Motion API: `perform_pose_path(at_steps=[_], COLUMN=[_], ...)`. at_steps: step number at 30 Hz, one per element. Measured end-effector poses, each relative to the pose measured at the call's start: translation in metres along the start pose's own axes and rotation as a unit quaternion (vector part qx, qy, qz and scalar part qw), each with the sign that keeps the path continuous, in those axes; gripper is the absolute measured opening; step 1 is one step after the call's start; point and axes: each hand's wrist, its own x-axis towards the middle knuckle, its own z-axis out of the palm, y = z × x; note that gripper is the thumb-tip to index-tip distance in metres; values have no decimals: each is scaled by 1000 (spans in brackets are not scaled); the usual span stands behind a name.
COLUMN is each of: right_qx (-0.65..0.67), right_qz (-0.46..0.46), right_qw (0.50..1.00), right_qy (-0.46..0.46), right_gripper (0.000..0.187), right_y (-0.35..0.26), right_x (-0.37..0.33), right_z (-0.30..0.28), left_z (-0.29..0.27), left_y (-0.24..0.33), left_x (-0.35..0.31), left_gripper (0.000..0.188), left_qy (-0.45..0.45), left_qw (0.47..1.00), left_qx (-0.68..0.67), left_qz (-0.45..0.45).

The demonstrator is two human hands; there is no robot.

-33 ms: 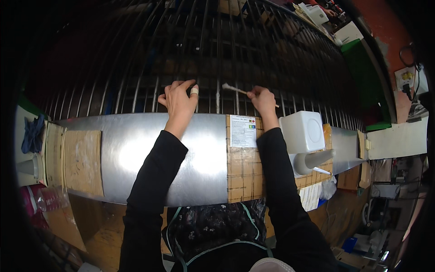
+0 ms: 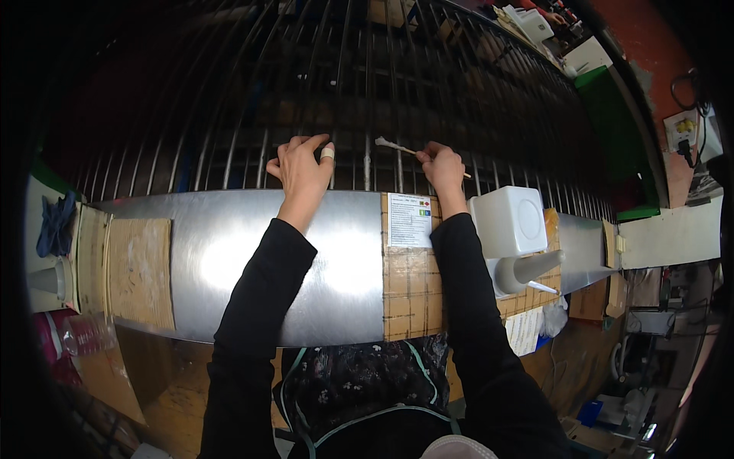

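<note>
We pinch the stick (image 2: 403,148) along its handle in our right hand (image 2: 442,168), likely keeping fingers off its white tip (image 2: 381,142); our left hand (image 2: 303,168) half-curls by the bars (image 2: 368,164), contents unclear

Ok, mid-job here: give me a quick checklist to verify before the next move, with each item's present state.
1. White-tipped wooden stick gripped in the right hand: ok.
2. White tip sticking out beyond the fingers: ok, it points leftward over the metal bars.
3. Left hand holding something: cannot tell, the fingertips meet a dark background.
4. White wrap in place on the left hand: ok.
5. Gap between the white plastic container and right sleeve: cannot tell, they appear side by side.
6. Printed sheet on the brown cardboard: ok.
</note>
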Motion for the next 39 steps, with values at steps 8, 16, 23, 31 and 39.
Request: perform_pose_path(at_steps=[8,16,23,31,39], right_qx=[2,-24,308,586,242], right_qz=[2,-11,-97,-168,-420], right_qw=[995,995,939,791,875], right_qy=[-96,-96,120,-50,4], right_gripper=[22,19,11,40,28], right_y=[8,-7,-47,-101,-82], right_x=[4,4,-9,-59,-123], right_z=[-7,-14,-12,5,19], left_z=[-3,-2,-6,-2,-45], left_y=[-1,-2,15,47,37], left_x=[5,4,1,-14,43], left_gripper=[25,25,26,25,20], left_qy=[1,21,-24,-28,2], left_qw=[1000,1000,988,887,970], left_qx=[23,13,-147,-456,-119], left_qz=[-7,4,33,67,213])
